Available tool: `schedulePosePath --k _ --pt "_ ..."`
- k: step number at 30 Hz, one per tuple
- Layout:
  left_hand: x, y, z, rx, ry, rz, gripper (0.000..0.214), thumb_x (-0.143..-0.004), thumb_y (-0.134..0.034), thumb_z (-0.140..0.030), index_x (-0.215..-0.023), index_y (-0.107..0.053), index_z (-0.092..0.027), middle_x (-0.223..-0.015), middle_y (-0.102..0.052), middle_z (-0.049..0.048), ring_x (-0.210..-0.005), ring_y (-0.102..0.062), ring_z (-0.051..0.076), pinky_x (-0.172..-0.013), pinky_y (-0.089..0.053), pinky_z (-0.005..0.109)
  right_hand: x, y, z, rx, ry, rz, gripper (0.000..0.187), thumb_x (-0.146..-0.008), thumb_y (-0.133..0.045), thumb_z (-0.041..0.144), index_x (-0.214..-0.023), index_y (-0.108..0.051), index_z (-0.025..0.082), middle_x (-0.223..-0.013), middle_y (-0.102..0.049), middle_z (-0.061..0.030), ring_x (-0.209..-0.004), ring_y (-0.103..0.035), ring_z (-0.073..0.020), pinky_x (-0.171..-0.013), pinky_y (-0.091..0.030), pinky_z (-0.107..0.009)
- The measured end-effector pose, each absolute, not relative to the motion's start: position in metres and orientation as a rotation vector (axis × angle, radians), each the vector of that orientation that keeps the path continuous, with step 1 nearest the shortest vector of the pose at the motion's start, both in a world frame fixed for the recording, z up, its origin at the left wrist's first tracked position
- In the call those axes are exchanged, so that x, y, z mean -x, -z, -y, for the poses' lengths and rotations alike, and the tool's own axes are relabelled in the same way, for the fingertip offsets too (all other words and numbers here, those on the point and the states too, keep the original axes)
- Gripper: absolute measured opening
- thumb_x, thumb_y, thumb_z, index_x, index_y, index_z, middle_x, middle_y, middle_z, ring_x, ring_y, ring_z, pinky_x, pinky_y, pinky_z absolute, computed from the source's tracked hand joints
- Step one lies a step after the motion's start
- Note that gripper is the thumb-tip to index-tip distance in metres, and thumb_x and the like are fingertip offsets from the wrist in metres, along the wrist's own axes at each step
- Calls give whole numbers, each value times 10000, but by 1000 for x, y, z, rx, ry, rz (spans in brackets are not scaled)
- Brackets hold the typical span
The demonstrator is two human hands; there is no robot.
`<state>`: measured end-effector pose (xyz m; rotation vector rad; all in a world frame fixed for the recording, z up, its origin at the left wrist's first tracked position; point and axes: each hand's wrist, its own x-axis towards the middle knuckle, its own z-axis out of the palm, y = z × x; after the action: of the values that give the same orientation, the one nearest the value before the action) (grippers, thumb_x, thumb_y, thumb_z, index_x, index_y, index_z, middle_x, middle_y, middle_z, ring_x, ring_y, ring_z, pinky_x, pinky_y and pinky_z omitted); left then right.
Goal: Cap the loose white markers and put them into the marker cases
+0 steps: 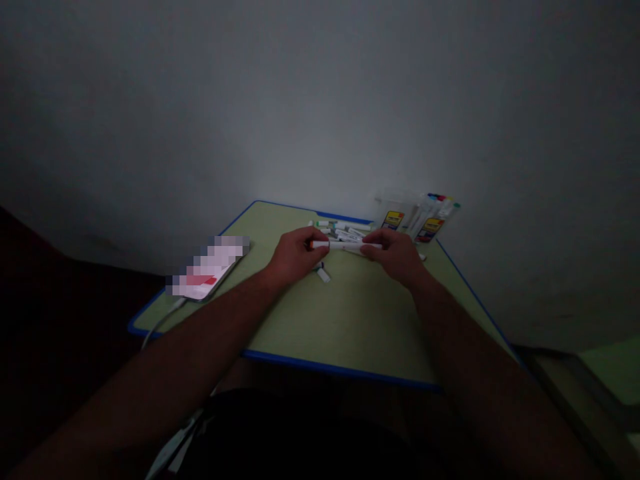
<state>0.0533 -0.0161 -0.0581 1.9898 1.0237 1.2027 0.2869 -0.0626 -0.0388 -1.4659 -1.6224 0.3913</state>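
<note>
One white marker (347, 246) has the left hand (296, 255) and right hand (397, 255) pinching its ends, probably for steadiness tbh.

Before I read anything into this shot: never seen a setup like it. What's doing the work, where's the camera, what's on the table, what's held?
There is no machine here: a person works bare-handed. The single picture comes from a camera worn on their head, looking forward and down, so both forearms reach in from the bottom.

The left hand and right hand hold one white marker between them, roughly level; its orange end is at the left fingers.

On the pale green, blue-edged table, loose markers lie behind the hands. Clear packaging stands by the wall at the far right. A phone-like device lies at the left, its screen pixelated, with a white cable at its near end.
</note>
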Motion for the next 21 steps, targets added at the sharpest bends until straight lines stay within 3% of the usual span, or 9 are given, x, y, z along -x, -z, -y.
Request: schedulePosePath --k 9,21 --pt "-52 53 19 -2009 -1200 -1046 151 -778 -682 -238 -912 -735 -193 -868 -735 23 -724 -621 147 -707 -497 300 -287 37 62 1381 -556 1387 346 -665 -772 400 -909 -674 174 -614 -640 -5 -552 -626 -154 -532 -497 -287" --pt "-52 51 19 -1971 -1207 -1048 190 -785 -671 -264 -937 -736 -173 -816 -717 20 -682 -593 143 -657 -473 283 -290 38 61 1315 -575 1350 388 -658 -794 454 -890 -659 174 -622 -657 -3 -557 -643 -152 -557 -545 -303"
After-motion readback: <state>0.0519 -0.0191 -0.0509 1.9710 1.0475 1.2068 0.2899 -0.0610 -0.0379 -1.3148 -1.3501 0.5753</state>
